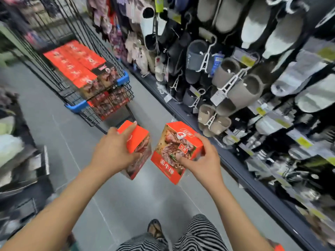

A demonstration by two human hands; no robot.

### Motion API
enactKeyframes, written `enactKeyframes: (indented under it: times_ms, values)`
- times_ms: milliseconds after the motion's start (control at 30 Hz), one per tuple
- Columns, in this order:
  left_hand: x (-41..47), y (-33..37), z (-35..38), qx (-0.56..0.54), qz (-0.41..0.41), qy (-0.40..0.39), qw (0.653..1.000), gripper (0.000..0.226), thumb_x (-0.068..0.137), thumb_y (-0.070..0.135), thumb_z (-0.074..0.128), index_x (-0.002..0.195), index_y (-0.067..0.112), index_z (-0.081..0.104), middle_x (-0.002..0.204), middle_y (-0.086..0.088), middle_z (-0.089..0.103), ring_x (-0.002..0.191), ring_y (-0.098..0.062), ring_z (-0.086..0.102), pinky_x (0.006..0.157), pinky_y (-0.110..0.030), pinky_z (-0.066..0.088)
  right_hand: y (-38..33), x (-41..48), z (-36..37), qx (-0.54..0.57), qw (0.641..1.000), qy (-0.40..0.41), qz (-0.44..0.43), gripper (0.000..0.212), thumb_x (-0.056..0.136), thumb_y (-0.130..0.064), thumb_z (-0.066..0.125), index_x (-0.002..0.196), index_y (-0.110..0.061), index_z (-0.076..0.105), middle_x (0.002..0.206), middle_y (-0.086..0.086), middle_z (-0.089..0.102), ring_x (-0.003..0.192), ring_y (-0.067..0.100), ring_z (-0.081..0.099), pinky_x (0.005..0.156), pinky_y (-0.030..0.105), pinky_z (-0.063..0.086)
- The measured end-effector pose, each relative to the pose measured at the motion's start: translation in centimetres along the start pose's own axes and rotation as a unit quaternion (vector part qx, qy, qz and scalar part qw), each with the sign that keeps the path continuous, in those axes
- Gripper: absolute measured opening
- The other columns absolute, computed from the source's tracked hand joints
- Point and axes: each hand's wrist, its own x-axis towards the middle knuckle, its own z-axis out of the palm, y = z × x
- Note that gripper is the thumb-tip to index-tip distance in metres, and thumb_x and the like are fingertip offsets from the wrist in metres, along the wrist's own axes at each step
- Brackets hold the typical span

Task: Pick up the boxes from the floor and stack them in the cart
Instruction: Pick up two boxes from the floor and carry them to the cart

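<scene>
I hold two red boxes with food pictures above the grey floor. My left hand (116, 151) grips one red box (140, 142) from its top and side, forefinger stretched along the top edge. My right hand (201, 160) grips the other red box (172, 151), thumb on the printed front, fingers round the right side. Ahead stands the black wire cart (112, 105) with blue corner bumpers. Several like red boxes (76, 62) lie stacked in it, filling the near end in layers.
A slipper display rack (235, 78) runs along the right side of the aisle, with a dark base ledge (253, 182) near my right arm. Shelves with goods (16, 151) line the left. My foot (155, 230) and striped trousers show below. Grey floor (59, 138) lies between.
</scene>
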Motion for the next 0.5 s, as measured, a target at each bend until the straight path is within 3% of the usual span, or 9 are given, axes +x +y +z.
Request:
enactKeyframes:
  times_ms: [200, 400, 500]
  values:
    - [5.2, -5.4, -3.9, -0.015, -0.060, 0.026, 0.998, 0.095, 0.068, 0.053, 0.074, 0.146, 0.049, 0.020, 0.113, -0.008, 0.046, 0.107, -0.033, 0.053, 0.086, -0.038, 0.048, -3.0, 8.3, 5.4, 0.008, 0.998, -0.056, -0.032, 0.084, 0.048, -0.046, 0.089, 0.123, -0.046, 0.051, 0.122, -0.003, 0.059, 0.112, 0.013, 0.059, 0.097, 0.039, 0.050]
    - [12.0, -7.8, -7.2, -0.030, -0.089, 0.024, 0.995, 0.098, 0.070, 0.057, 0.073, 0.145, 0.054, 0.011, 0.118, -0.002, 0.044, 0.111, -0.028, 0.052, 0.087, -0.034, 0.044, -6.3, 19.8, 9.1, -0.020, 0.989, -0.121, -0.081, 0.087, 0.048, -0.052, 0.087, 0.126, -0.046, 0.049, 0.120, -0.003, 0.059, 0.108, 0.013, 0.060, 0.095, 0.042, 0.051]
    - [15.5, -8.3, -9.4, -0.056, -0.119, 0.043, 0.990, 0.102, 0.066, 0.057, 0.074, 0.146, 0.052, 0.012, 0.108, -0.001, 0.042, 0.107, -0.028, 0.052, 0.088, -0.037, 0.046, -9.1, 26.3, 10.8, -0.025, 0.979, -0.164, -0.114, 0.087, 0.048, -0.049, 0.089, 0.126, -0.043, 0.050, 0.121, -0.003, 0.058, 0.110, 0.013, 0.059, 0.097, 0.042, 0.049]
